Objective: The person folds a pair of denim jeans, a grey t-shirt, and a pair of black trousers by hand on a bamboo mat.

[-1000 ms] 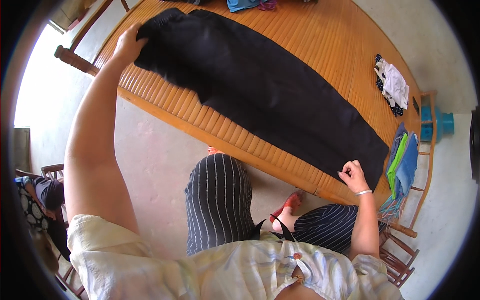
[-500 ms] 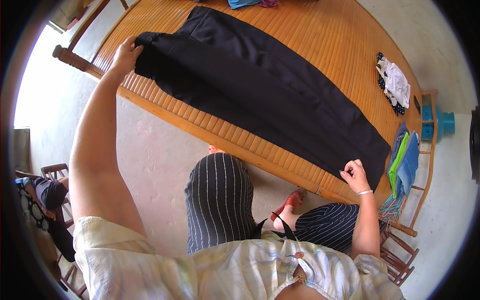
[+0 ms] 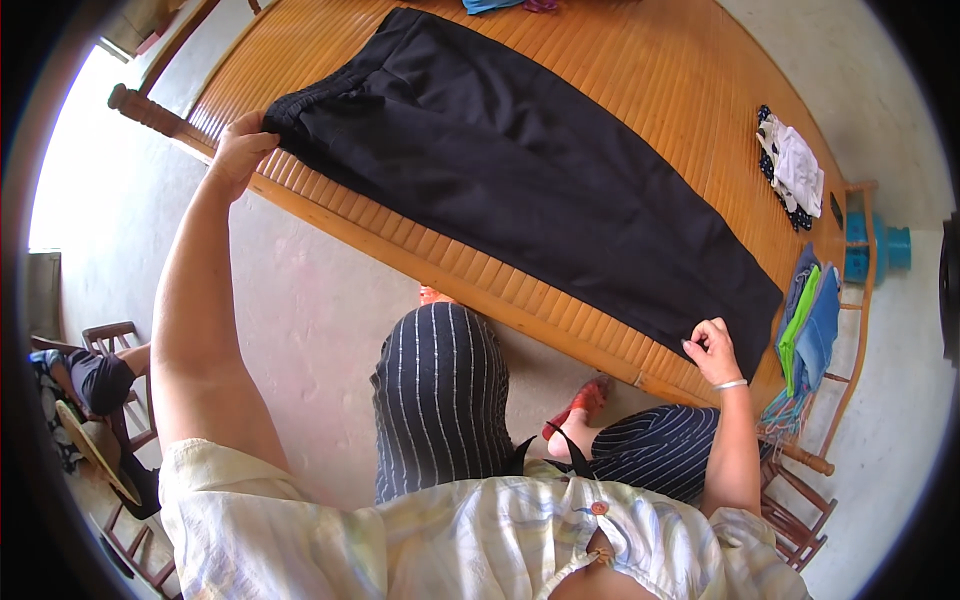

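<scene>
Black trousers (image 3: 530, 170) lie lengthwise over a bamboo-slat bed (image 3: 700, 110), one leg on top of the other. Their elastic waistband is at the left and the leg ends point right. My left hand (image 3: 245, 152) is closed on the near corner of the waistband, at the bed's front edge. At the other end, my right hand (image 3: 713, 350), with a pale bangle at the wrist, pinches the near edge of the trousers close to the leg ends.
Folded white and dotted clothes (image 3: 792, 165) rest at the bed's right side. Blue and green garments (image 3: 812, 325) hang over the end rail beside a teal gas cylinder (image 3: 878, 250). A turned bedpost (image 3: 145, 108) juts out at left. A seated person (image 3: 95, 385) is at far left.
My left hand has drawn the waistband slightly down and toward me, and the upper layer now lies flatter. My right hand has stayed put. A round hat has appeared by the person at left.
</scene>
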